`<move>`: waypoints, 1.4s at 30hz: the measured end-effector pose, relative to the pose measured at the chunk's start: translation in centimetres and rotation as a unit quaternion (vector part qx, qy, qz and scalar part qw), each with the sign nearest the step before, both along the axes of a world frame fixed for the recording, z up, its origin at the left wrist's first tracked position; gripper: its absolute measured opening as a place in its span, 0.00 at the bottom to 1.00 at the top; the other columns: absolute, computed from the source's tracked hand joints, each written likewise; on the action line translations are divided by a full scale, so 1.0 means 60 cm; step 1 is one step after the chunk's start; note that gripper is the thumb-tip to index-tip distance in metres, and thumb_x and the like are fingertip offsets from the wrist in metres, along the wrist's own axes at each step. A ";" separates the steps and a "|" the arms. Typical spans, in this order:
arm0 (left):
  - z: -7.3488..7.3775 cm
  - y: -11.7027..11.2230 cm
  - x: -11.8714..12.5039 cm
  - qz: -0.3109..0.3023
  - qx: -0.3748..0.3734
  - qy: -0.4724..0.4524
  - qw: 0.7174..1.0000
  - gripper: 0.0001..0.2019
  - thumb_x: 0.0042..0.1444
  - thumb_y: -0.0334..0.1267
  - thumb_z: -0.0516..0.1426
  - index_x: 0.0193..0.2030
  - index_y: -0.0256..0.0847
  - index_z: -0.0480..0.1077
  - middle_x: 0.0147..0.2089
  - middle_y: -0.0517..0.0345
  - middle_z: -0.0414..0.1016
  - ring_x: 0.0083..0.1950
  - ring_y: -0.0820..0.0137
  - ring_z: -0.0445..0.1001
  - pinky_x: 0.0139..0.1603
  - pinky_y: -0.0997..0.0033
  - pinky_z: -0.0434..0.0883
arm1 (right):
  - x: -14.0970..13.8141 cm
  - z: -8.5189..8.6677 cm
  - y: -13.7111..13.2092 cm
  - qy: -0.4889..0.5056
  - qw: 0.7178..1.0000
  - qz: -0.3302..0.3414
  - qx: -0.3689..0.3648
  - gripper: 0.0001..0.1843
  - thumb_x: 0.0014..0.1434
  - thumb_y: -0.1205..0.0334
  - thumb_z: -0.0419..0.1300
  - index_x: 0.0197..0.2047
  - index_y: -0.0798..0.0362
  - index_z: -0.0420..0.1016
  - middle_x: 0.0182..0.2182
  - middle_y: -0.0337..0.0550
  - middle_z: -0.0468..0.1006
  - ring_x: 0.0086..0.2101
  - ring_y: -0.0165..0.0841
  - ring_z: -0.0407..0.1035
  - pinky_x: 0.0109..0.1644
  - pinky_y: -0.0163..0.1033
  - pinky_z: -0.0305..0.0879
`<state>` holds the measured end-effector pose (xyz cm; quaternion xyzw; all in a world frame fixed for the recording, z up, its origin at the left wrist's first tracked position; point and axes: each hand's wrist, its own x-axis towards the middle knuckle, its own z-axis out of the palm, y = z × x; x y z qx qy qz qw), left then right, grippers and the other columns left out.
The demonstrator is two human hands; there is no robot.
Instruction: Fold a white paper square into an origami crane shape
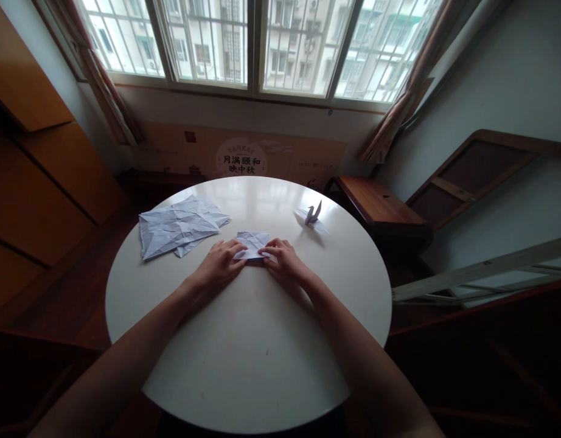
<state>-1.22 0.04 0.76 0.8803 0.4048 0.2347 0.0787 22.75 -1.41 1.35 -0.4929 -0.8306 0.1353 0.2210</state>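
Observation:
A small, creased sheet of white paper lies on the round white table, its near edge lifted slightly in a fold. My left hand pinches the left end of that edge, thumb below and fingers on top. At the right end, my right hand grips the paper the same way. Beyond my right hand stands a folded paper crane with its wings spread. Off to the left of my left hand rest several crumpled, creased paper sheets, overlapping one another.
Past the table, a long printed cardboard panel leans below the barred window. A wooden stool or bench stands at the right, near a framed board against the wall. Orange cabinets line the left side.

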 end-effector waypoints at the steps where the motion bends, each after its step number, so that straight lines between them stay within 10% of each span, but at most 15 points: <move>1: 0.000 0.000 -0.001 0.005 -0.005 -0.003 1.000 0.11 0.63 0.40 0.57 0.51 0.44 0.74 0.53 0.52 0.76 0.54 0.57 0.74 0.61 0.52 0.64 | 0.000 -0.001 0.000 0.000 1.000 0.000 0.001 0.15 0.63 0.63 0.63 0.53 0.45 0.81 0.49 0.48 0.73 0.51 0.42 0.65 0.60 0.51 0.61; 42: 0.012 -0.010 0.011 0.017 -0.014 -0.031 0.999 0.05 0.61 0.34 0.57 0.38 0.43 0.75 0.41 0.55 0.77 0.45 0.61 0.74 0.49 0.60 0.70 | 0.001 -0.005 0.002 0.004 1.000 0.004 -0.001 0.15 0.64 0.61 0.63 0.54 0.45 0.80 0.48 0.49 0.74 0.51 0.42 0.65 0.60 0.52 0.61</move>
